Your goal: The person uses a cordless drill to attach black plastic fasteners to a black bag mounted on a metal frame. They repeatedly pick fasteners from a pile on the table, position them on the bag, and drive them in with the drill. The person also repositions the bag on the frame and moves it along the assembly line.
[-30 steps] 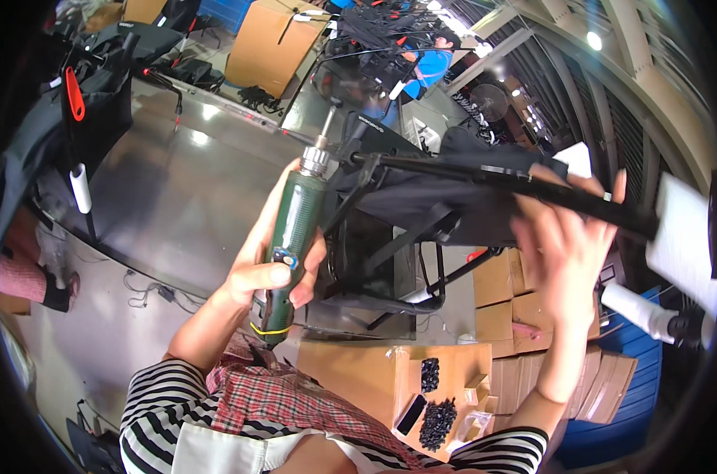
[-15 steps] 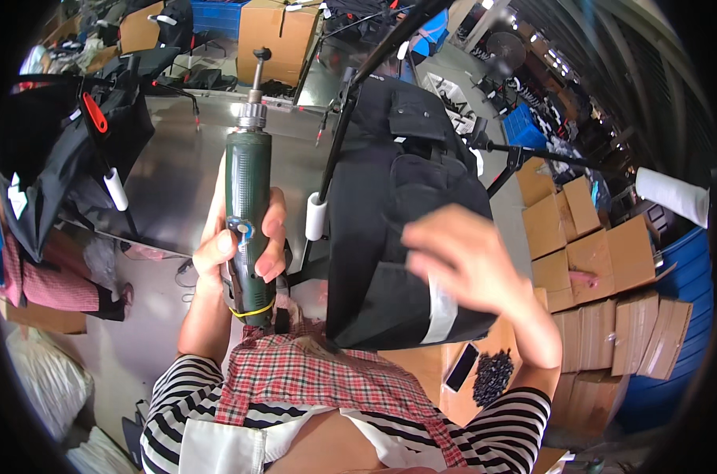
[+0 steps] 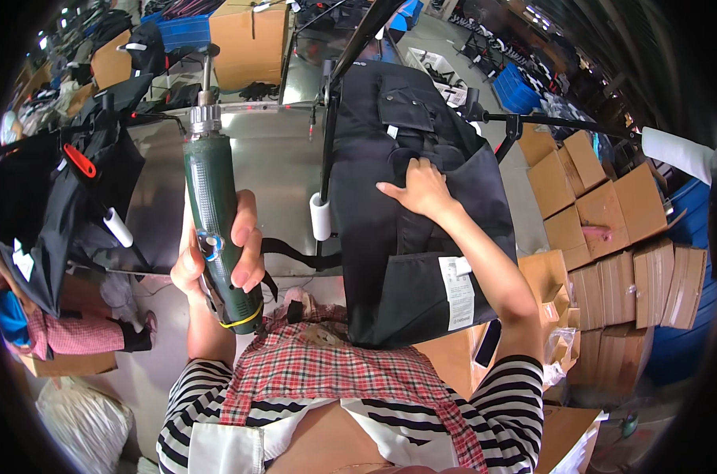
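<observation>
My left hand [image 3: 230, 249] is wrapped round a dark green electric screwdriver [image 3: 210, 182], its metal tip pointing up and away from me. A yellow band circles the tool's lower end. To its right stands a large black fabric seat [image 3: 358, 213] on a black tube frame, with a pocket flap and straps near its far part. My right hand [image 3: 423, 189] lies on the fabric near the straps, thumb spread to the left; the fingertips are partly hidden. A white printed label [image 3: 459, 292] is on the fabric closer to me.
A metal table [image 3: 271, 166] extends beyond the tool. A second black fabric piece [image 3: 90, 189] on a frame with a red handle is at left, beside another person's pink checked clothing [image 3: 78, 322]. Cardboard boxes [image 3: 603, 205] are stacked at right. A phone [image 3: 489, 342] lies below the seat.
My right hand has moved forward from a blurred swing onto the seat's fabric. The screwdriver has shifted left in view, still in my left hand. The label now shows fully.
</observation>
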`<state>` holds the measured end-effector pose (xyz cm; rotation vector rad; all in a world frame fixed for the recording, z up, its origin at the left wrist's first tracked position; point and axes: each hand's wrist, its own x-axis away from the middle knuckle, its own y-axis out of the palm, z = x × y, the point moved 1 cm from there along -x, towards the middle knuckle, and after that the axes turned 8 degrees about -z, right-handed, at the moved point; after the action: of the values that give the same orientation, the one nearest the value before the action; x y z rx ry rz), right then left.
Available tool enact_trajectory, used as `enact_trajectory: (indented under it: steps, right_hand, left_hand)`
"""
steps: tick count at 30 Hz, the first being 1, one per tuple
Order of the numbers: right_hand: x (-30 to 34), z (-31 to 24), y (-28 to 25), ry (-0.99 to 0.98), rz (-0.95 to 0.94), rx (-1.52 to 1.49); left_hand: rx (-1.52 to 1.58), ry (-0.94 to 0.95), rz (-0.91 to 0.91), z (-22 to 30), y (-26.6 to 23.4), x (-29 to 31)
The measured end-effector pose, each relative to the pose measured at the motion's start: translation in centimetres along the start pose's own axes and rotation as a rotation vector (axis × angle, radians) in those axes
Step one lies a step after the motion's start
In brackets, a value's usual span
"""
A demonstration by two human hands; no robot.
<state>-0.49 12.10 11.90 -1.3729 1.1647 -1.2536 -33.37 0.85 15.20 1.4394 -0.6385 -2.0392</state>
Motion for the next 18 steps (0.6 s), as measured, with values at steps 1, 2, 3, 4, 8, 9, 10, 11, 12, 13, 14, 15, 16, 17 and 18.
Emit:
enact_trajectory:
  steps: [1,2,3,4,8,9,10,11,12,13,14,15,16,17,18]
  right_hand:
    - [-0.8,-0.6,0.2,0.044,0.028,0.046]
    - [-1.5,-1.6,0.5,0.087,0.057,0.091]
    - [-2.6,-2.6,0.3,0.103,0.028,0.092]
    - [-3.4,-3.1,-0.1,0.127,0.003,0.093]
    - [-5.2,-1.9,0.7,0.121,0.103,0.225]
    - [-5.0,-1.2,-0.4,0.165,0.252,0.169]
    - [-5.2,-0.1,-2.0,0.204,0.403,-0.029]
    - [-3.9,-0.4,-5.9,0.056,0.554,-0.098]
    - [-1.6,-1.2,-10.3,-0.106,0.738,-0.233]
    - [2.2,-3.7,-15.1,-0.188,0.889,-0.329]
    - [5.4,-5.1,-18.6,-0.177,0.952,-0.439]
    - [7.6,-7.5,-21.1,-0.449,1.049,-0.622]
    - [8.5,-8.9,-21.6,-0.561,1.093,-0.607]
    - [9.1,-10.4,-22.1,-0.679,1.124,-0.592]
    - [9.3,-11.1,-22.0,-0.633,1.118,-0.382]
  left_hand:
    - [0.006,-0.011,0.001,-0.2,-0.2,-0.1]
    - [0.011,-0.023,0.001,-0.3,-0.4,-0.3]
    - [-0.008,-0.053,-0.094,-0.2,-0.8,-0.5]
    - [-0.002,-0.059,-0.088,-0.4,-0.8,-0.9]
    - [0.019,-0.102,0.050,-0.8,-0.8,-1.0]
    - [0.024,-0.111,0.061,-0.8,-0.8,-0.8]
    - [0.030,-0.112,0.064,-0.6,-0.7,-0.9]
    - [0.025,-0.122,0.050,-0.4,-1.0,-0.8]
    - [-0.002,-0.124,0.038,-0.2,-1.1,-0.8]
    - [-0.008,-0.128,0.041,0.0,-1.3,-0.9]
    - [-0.015,-0.139,0.040,0.1,-1.4,-1.0]
    - [0.058,-0.119,0.016,0.0,-1.6,-0.9]
    - [0.067,-0.135,0.025,0.1,-1.7,-1.1]
    - [0.066,-0.129,0.020,0.1,-1.6,-1.1]
    - [0.065,-0.123,0.010,0.1,-1.5,-1.3]
